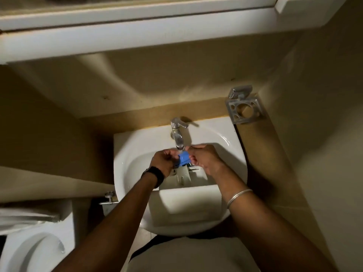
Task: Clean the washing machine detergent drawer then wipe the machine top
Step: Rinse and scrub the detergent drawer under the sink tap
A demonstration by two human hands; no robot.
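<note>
The white detergent drawer lies in the white washbasin, its front panel towards me. Above its back end I hold a small blue plastic insert right under the spout of the chrome tap. My left hand, with a dark watch at the wrist, pinches the insert's left side. My right hand, with a metal bangle on the forearm, pinches its right side. Whether water runs from the tap I cannot make out.
A metal toothbrush holder is fixed to the wall at the basin's right back. A white toilet stands at the lower left. A white cabinet hangs overhead. Walls close in on both sides.
</note>
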